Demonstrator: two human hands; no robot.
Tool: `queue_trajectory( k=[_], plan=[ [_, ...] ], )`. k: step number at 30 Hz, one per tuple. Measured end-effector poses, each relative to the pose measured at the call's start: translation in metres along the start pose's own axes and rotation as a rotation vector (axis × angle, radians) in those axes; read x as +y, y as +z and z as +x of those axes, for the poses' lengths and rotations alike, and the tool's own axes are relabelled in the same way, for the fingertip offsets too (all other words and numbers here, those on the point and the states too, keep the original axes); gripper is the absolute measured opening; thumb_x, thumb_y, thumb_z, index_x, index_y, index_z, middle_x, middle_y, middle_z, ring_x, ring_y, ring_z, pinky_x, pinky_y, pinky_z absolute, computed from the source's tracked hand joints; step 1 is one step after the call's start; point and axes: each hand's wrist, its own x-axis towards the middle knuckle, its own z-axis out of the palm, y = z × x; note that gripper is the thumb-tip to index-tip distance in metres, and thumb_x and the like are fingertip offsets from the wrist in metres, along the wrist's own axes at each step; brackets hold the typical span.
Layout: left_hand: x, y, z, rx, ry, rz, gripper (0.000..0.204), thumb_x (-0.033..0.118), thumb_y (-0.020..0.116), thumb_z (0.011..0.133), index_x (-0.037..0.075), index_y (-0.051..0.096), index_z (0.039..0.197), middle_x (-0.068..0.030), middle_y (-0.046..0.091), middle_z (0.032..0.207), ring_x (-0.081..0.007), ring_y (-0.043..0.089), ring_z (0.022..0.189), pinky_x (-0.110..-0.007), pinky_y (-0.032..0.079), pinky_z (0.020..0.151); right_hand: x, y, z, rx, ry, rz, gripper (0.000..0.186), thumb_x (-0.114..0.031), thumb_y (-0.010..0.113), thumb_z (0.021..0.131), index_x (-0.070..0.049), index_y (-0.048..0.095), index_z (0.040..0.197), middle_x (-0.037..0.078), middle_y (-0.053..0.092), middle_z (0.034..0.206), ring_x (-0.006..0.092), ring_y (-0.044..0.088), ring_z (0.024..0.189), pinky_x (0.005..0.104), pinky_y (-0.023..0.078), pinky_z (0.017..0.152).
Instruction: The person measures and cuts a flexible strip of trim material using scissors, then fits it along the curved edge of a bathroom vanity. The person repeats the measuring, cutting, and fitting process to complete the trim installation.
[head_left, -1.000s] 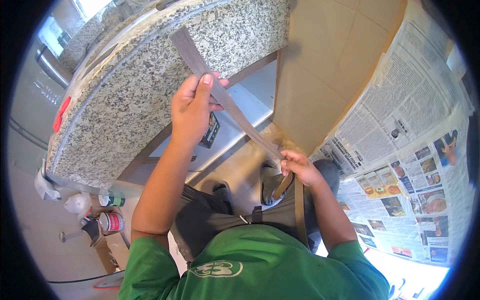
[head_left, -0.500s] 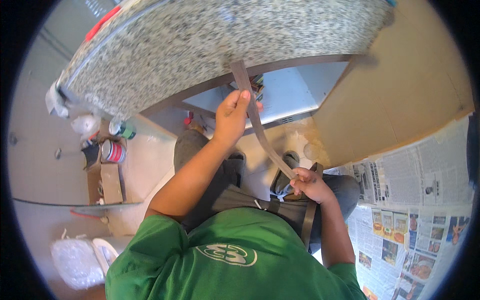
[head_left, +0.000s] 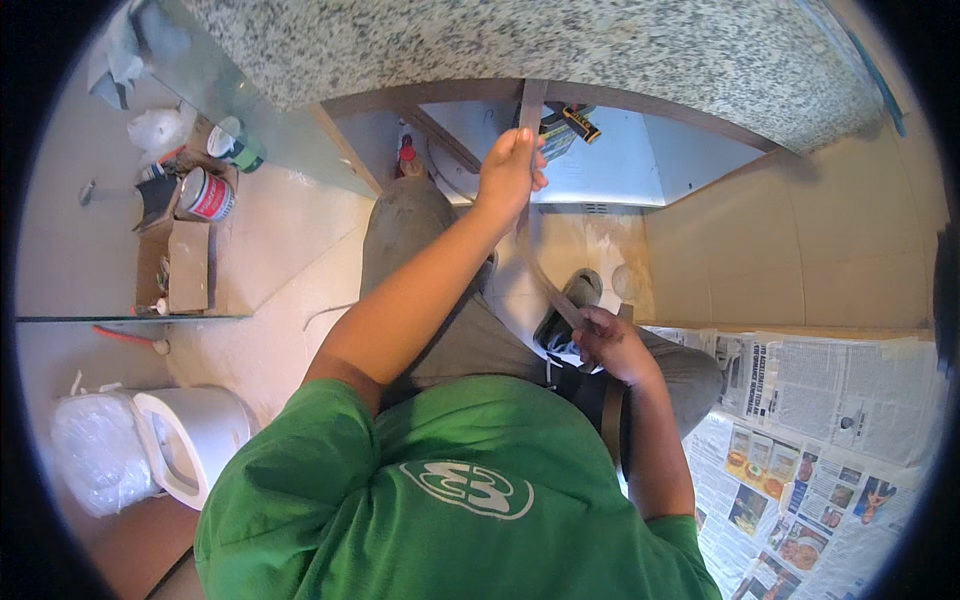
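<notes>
A thin, flexible brown wood-look edging strip (head_left: 548, 287) runs between my two hands, bending toward me at its lower part. My left hand (head_left: 508, 180) is closed around its upper length, with the thumb pointing up along it. The strip's top end meets the brown front rail (head_left: 440, 96) of the cabinet under the speckled stone countertop (head_left: 500, 45); whether it touches the rail I cannot tell. Nearer my body, my right hand (head_left: 612, 345) pinches the lower part of the strip beside my right knee. More brown strip (head_left: 612, 415) hangs below that hand.
Inside the cabinet lies a black and yellow item (head_left: 580, 122). On the left, a paint can (head_left: 206, 194), a green-labelled container (head_left: 236, 146) and a cardboard box (head_left: 188, 265) stand near a toilet (head_left: 190, 440). Newspaper (head_left: 800, 390) covers the surface at right.
My view has shifted, so the countertop sits higher in it. Both hands still hold the strip; my left hand has turned, and the strip's top end appears closer to the cabinet rail.
</notes>
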Motion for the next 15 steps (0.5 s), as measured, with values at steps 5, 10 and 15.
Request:
queue_trajectory(
  k=[5, 10, 15],
  plan=[
    [0.008, 0.008, 0.014, 0.0, 0.041, -0.073, 0.041, 0.038, 0.044, 0.109, -0.001, 0.058, 0.113, -0.0058, 0.06, 0.083, -0.0126, 0.056, 0.062, -0.028, 0.047, 0.059, 0.001, 0.0, 0.003, 0.052, -0.026, -0.047, 0.018, -0.008, 0.063, 0.097, -0.002, 0.061, 0.114, -0.002, 0.058, 0.074, 0.0092, 0.057, 0.064, 0.0264, 0.047, 0.057],
    [0.004, 0.008, 0.027, 0.035, 0.027, -0.115, 0.041, 0.037, 0.046, 0.108, -0.002, 0.059, 0.113, -0.0074, 0.061, 0.083, -0.0137, 0.058, 0.061, -0.028, 0.048, 0.058, -0.002, 0.007, 0.003, 0.117, -0.068, 0.073, 0.02, -0.009, 0.064, 0.096, -0.003, 0.062, 0.114, -0.003, 0.058, 0.074, 0.0083, 0.057, 0.065, 0.0246, 0.044, 0.06],
    [0.008, 0.004, 0.034, 0.037, 0.024, -0.087, 0.042, 0.035, 0.048, 0.107, -0.004, 0.058, 0.117, -0.0119, 0.067, 0.09, -0.0174, 0.066, 0.065, -0.029, 0.051, 0.06, 0.0, 0.007, 0.006, 0.149, -0.036, 0.097, 0.019, -0.008, 0.063, 0.096, -0.003, 0.062, 0.114, -0.003, 0.058, 0.073, 0.0083, 0.057, 0.066, 0.0237, 0.043, 0.061]
  ],
)
